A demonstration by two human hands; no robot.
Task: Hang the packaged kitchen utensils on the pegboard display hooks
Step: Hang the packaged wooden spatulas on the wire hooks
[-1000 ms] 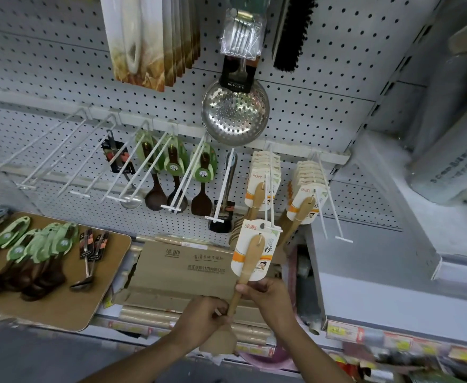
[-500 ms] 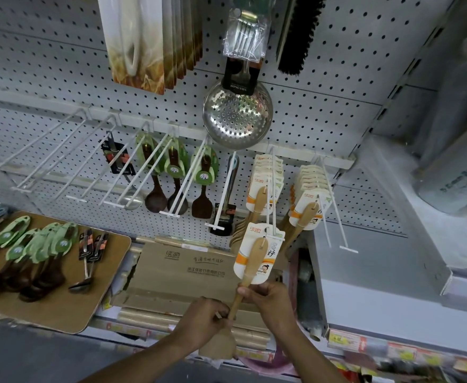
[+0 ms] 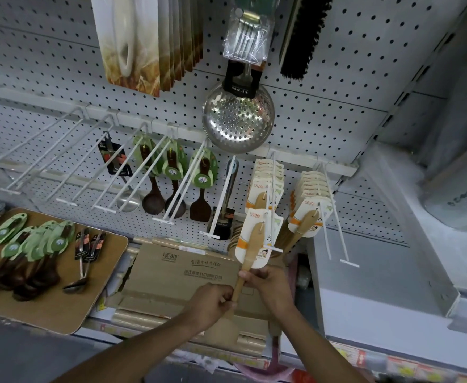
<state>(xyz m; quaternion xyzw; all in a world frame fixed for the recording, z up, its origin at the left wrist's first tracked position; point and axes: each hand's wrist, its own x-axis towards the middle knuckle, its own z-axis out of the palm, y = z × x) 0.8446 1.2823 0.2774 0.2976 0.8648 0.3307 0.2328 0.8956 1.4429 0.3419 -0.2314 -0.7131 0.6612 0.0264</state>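
Note:
A bamboo spatula (image 3: 250, 248) on a white and orange card hangs at the front end of a white pegboard hook (image 3: 271, 205), ahead of several like packs. My left hand (image 3: 213, 304) grips the spatula's lower handle. My right hand (image 3: 269, 286) pinches the handle just below the card. Another hook (image 3: 334, 214) to the right carries several more bamboo packs (image 3: 308, 217). On a cardboard sheet (image 3: 61, 308) at the left lie green-carded dark wooden spoons (image 3: 30, 244) and small ladles (image 3: 84, 261).
Long bare hooks (image 3: 47, 158) jut out at the left. Dark spoons on green cards (image 3: 174, 172), a steel skimmer (image 3: 237, 117), a brush (image 3: 304, 34) and cutting boards (image 3: 149, 40) hang on the pegboard. A cardboard box (image 3: 182, 275) lies under my hands. A white shelf (image 3: 378, 286) stands right.
The carded spatula has moved slightly up and back onto the hook's front end, with both hands keeping their grip on the handle. The view has shifted a little.

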